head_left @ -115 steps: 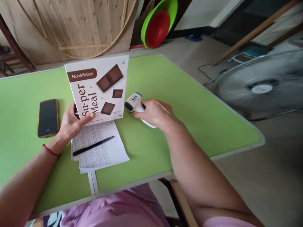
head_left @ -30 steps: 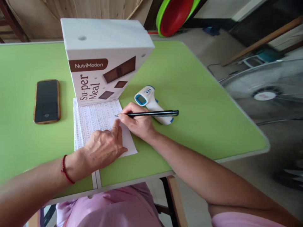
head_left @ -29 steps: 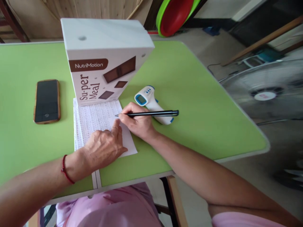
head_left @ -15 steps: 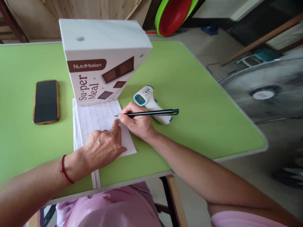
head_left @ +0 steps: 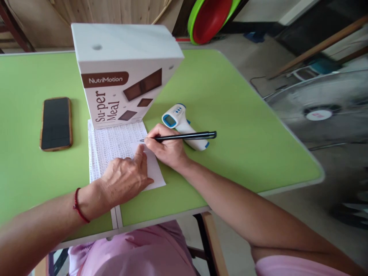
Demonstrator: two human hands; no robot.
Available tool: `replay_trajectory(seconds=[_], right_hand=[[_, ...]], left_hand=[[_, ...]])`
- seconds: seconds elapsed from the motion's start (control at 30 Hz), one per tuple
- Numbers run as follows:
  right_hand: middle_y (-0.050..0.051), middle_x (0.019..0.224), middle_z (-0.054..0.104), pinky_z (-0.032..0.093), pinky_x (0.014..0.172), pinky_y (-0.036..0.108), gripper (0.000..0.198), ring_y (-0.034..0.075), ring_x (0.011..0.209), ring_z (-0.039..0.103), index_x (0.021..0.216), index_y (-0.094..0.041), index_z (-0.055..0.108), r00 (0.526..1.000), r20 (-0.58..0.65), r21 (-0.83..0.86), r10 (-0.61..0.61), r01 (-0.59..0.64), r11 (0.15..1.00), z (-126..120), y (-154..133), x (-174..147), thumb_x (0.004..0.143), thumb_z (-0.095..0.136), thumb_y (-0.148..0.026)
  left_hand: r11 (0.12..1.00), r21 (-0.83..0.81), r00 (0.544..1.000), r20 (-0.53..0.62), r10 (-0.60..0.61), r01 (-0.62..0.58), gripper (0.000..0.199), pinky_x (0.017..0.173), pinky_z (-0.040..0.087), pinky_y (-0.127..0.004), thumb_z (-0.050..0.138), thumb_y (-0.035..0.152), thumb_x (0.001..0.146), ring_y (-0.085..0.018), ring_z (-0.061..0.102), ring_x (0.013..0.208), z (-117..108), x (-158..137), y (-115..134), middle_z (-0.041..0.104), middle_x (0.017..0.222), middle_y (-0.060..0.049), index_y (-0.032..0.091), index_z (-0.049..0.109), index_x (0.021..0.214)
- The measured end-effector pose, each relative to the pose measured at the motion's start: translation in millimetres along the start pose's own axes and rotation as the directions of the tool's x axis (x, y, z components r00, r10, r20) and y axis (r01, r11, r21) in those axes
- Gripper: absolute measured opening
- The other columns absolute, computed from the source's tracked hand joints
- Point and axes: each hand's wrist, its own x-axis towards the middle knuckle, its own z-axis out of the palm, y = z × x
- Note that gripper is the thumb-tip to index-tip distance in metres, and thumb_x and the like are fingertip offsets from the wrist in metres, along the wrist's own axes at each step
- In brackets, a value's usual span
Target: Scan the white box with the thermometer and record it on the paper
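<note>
My right hand [head_left: 166, 147] grips a black pen [head_left: 189, 136], its tip at the written sheet of paper [head_left: 115, 142]. Rows of small handwriting cover much of this sheet, and another written sheet shows under its left side. My left hand [head_left: 126, 178] lies on the paper's lower part, index finger and thumb stretched out, the fingertip just below the pen tip. Behind the paper a white NutriMotion box [head_left: 126, 76] stands upright at the sheet's top edge. A white and blue infrared thermometer [head_left: 179, 117] lies just beyond my right hand, partly hidden by the hand and pen.
A phone [head_left: 56, 122] in a brown case lies left of the box on the green table [head_left: 230, 126]. Off the table's right side stands a fan [head_left: 319, 113]. Green and red basins [head_left: 211, 21] are beyond the far edge.
The pen's back end has dipped very slightly. Both hands, the paper and the other things stay practically where they were.
</note>
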Motion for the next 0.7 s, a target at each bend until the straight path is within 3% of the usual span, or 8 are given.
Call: replay_trajectory(seconds=[0.43, 0.7], right_hand=[[-0.007, 0.050, 0.048, 0.038, 0.048, 0.025, 0.019, 0.010, 0.048, 0.044, 0.062, -0.024, 0.043, 0.997, -0.072, -0.014, -0.008, 0.007, 1.000, 1.1, 2.3, -1.0, 0.074, 0.055, -0.016], [-0.006, 0.051, 0.049, 0.037, 0.048, 0.025, 0.019, 0.010, 0.048, 0.043, 0.061, -0.024, 0.043, 1.000, -0.031, -0.022, -0.008, 0.007, 1.000, 0.5, 1.4, -0.5, 0.073, 0.055, -0.016]], left_hand=[[1.000, -0.012, 1.000, -0.006, -0.007, 0.007, 0.057, 0.043, 0.053, -0.034, 0.051, 0.045, 0.092, -0.023, 0.068, 0.061, -0.6, -0.3, -0.3, 0.040, 0.140, -0.035, -0.002, 0.054, 0.125], [1.000, -0.008, 1.000, -0.005, -0.003, 0.002, 0.056, 0.043, 0.053, -0.034, 0.051, 0.045, 0.092, -0.024, 0.068, 0.062, -0.3, 0.1, 0.3, 0.040, 0.140, -0.036, -0.001, 0.055, 0.124]])
